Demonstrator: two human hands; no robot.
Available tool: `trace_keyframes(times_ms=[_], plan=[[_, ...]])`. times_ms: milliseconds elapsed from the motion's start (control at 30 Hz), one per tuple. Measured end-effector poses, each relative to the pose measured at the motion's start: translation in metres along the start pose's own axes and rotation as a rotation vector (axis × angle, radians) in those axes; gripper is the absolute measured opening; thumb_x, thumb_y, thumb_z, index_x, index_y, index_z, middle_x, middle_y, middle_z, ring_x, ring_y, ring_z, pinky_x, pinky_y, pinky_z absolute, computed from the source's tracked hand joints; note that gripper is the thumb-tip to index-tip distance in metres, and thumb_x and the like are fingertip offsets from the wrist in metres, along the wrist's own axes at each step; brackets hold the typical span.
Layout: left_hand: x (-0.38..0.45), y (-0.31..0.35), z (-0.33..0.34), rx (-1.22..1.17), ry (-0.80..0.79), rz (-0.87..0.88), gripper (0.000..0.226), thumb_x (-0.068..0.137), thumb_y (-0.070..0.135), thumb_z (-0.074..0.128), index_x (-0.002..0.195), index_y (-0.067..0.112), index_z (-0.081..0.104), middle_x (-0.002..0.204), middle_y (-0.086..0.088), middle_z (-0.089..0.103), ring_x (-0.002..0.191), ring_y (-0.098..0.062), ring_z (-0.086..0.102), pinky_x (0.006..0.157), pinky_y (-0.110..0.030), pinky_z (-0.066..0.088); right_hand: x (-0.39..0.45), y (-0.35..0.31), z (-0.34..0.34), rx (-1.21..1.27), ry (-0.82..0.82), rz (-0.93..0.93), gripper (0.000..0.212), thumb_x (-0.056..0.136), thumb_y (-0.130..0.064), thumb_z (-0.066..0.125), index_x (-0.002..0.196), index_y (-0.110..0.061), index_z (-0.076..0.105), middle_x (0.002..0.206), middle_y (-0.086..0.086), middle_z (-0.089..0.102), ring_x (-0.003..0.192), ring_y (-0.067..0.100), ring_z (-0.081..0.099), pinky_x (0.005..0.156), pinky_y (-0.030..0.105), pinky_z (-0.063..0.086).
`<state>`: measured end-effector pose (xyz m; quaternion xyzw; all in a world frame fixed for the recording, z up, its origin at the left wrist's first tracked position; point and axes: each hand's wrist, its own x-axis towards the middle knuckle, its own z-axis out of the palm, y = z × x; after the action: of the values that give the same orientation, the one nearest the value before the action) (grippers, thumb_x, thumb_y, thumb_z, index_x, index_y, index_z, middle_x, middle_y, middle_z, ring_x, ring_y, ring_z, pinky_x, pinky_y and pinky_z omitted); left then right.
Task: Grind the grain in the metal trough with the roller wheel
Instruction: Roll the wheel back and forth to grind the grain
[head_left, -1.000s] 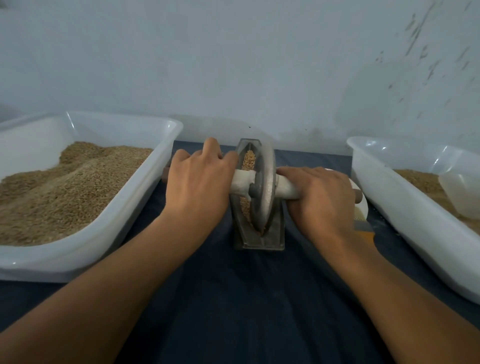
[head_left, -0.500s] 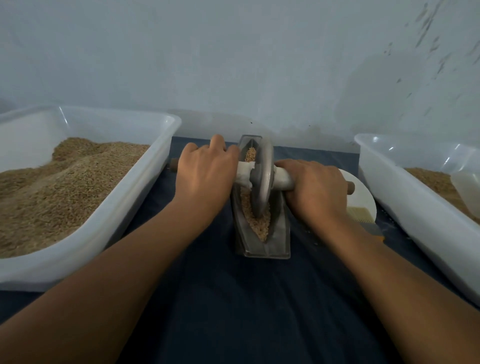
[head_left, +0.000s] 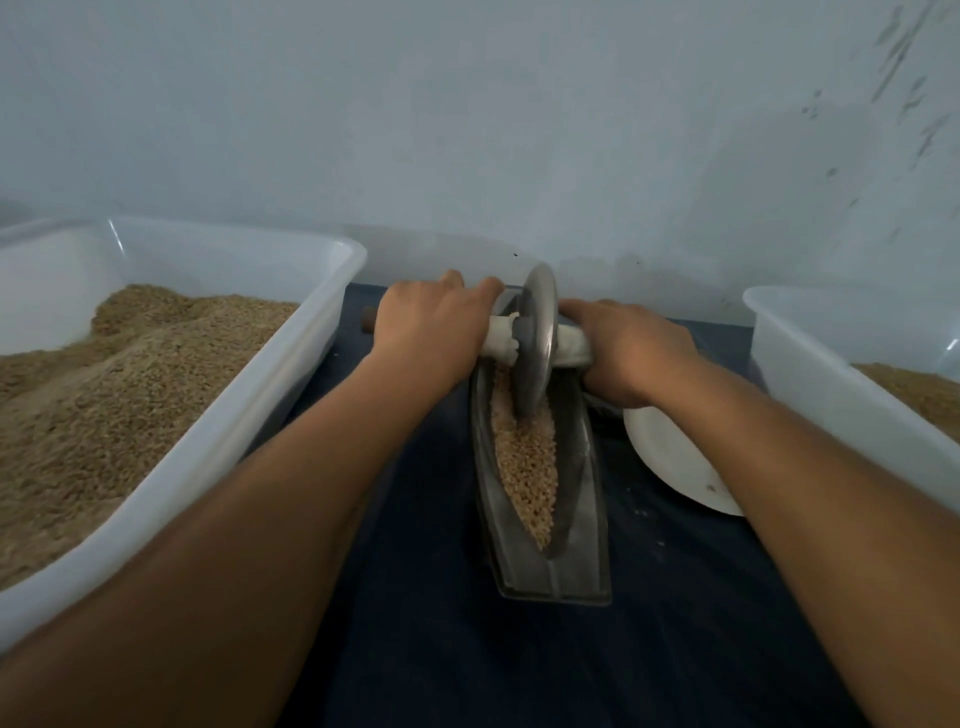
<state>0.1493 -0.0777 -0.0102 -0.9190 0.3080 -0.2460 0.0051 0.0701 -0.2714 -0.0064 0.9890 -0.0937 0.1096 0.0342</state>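
Roller wheel stands upright on edge at the far end of the metal trough, right between the two hands. Left hand wraps its fingers over the axle handle on the wheel's left; right hand grips the handle on the right side, fingers curled round it. Both sit just beside the disc, knuckles up. Dark handle tip pokes out past the left hand.

Wheel is a flat grey metal disc, dull sheen, thin rim. Handle near the hub is wrapped in pale cloth-like stuff. Trough is narrow, boat-shaped, grey metal with a flat base, on dark blue cloth. Grain in it is tan, coarse, pebbly, filling the groove on the near side of the wheel.

Left white plastic tub holds a heap of brown grain; right tub holds some too. White round plate lies beside the trough under the right forearm.

Versus half a second ago: wheel and hands are further toward the far end, more grain exposed near side.
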Motion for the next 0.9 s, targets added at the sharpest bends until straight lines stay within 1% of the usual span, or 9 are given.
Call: trace_keyframes(times_ms=[100,167,233,333,500,633,767,900], plan=[[0.008,-0.003,0.004,-0.041,-0.013,0.005,0.059,0.089,0.022,0.063,0.14,0.033,0.038,0.115,-0.007,0.057,0.096,-0.033,0.063,0.066,-0.039,0.036,0.013,0.002,-0.004,0.008,-0.048,-0.026,0.078,0.081,-0.033,0.065,0.147,-0.054,0.03,0.137,-0.003,0.056,0.119,0.029,0.057,0.076,0.038,0.046],[0.01,-0.004,0.006,-0.047,-0.013,-0.006,0.06,0.086,0.021,0.067,0.139,0.035,0.041,0.114,-0.006,0.057,0.095,-0.032,0.063,0.066,-0.038,0.037,0.015,0.001,-0.005,0.013,-0.053,-0.029,0.077,0.08,-0.032,0.065,0.147,-0.054,0.032,0.136,-0.003,0.057,0.118,0.029,0.058,0.076,0.037,0.046],[0.009,-0.003,0.007,-0.03,-0.003,-0.009,0.061,0.084,0.022,0.07,0.137,0.036,0.042,0.112,-0.005,0.057,0.093,-0.031,0.064,0.066,-0.038,0.036,0.013,0.0,-0.004,-0.001,-0.017,-0.024,0.076,0.081,-0.031,0.065,0.146,-0.053,0.034,0.133,-0.004,0.059,0.116,0.028,0.059,0.072,0.035,0.043],[0.006,-0.003,0.005,-0.022,0.009,-0.011,0.057,0.085,0.022,0.069,0.135,0.035,0.044,0.112,-0.005,0.057,0.091,-0.031,0.064,0.066,-0.038,0.035,0.005,-0.004,-0.001,-0.03,0.063,-0.011,0.073,0.083,-0.029,0.064,0.146,-0.052,0.035,0.128,-0.005,0.063,0.112,0.027,0.061,0.066,0.034,0.037],[-0.012,0.003,-0.002,0.061,0.046,-0.008,0.059,0.082,0.02,0.073,0.133,0.029,0.046,0.111,-0.004,0.057,0.086,-0.028,0.063,0.068,-0.036,0.034,-0.02,-0.009,0.002,-0.017,0.173,-0.011,0.069,0.084,-0.027,0.066,0.144,-0.049,0.041,0.121,-0.007,0.066,0.109,0.026,0.062,0.064,0.033,0.032],[-0.028,0.008,-0.012,0.082,0.07,0.008,0.049,0.083,0.018,0.07,0.127,0.023,0.049,0.111,-0.005,0.056,0.09,-0.025,0.062,0.072,-0.035,0.032,-0.043,-0.012,0.002,0.03,0.239,-0.012,0.063,0.086,-0.026,0.065,0.139,-0.053,0.045,0.115,-0.008,0.069,0.102,0.026,0.065,0.064,0.033,0.033],[-0.048,0.01,-0.02,0.086,0.071,0.006,0.045,0.083,0.017,0.07,0.123,0.02,0.049,0.111,-0.005,0.055,0.092,-0.025,0.061,0.074,-0.035,0.03,-0.058,-0.019,-0.001,0.004,0.267,-0.044,0.065,0.087,-0.027,0.064,0.143,-0.053,0.044,0.118,-0.008,0.07,0.103,0.025,0.065,0.067,0.033,0.036],[-0.064,0.012,-0.031,0.063,0.041,0.013,0.045,0.079,0.017,0.072,0.118,0.021,0.05,0.108,-0.005,0.055,0.091,-0.024,0.06,0.075,-0.035,0.03,-0.078,-0.026,-0.005,0.034,0.327,-0.04,0.055,0.089,-0.028,0.062,0.138,-0.051,0.052,0.119,-0.009,0.071,0.103,0.025,0.066,0.07,0.036,0.04]])
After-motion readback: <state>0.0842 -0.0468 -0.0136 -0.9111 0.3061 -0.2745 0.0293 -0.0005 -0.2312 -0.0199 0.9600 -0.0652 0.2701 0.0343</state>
